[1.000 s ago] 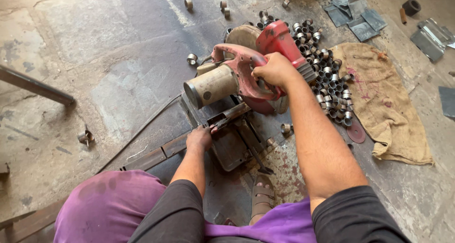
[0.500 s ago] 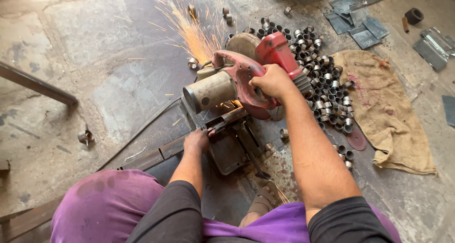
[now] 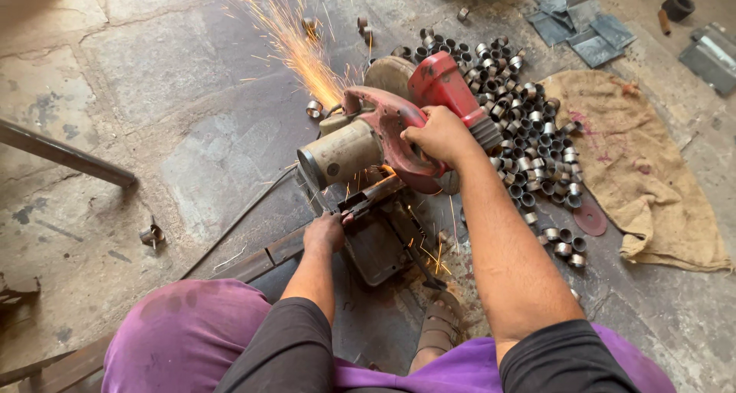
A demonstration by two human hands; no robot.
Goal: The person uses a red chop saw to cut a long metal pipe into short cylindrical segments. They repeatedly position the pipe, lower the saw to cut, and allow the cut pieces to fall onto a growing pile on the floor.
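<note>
The red chop saw [image 3: 391,132] sits on the floor [image 3: 153,94] before me, heavy and stiff, best gripped by its handle, where my right hand [image 3: 441,136] is clenched. Sparks [image 3: 295,40] fly. My left hand [image 3: 325,232] grasps the long metal bar [image 3: 264,255] at the vise; cut rings [image 3: 529,124] lie beside it.

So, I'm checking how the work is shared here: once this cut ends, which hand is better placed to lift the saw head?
Probably the right hand: it grips the red chop saw by its handle. The left hand is low on the metal bar at the vise.
</note>
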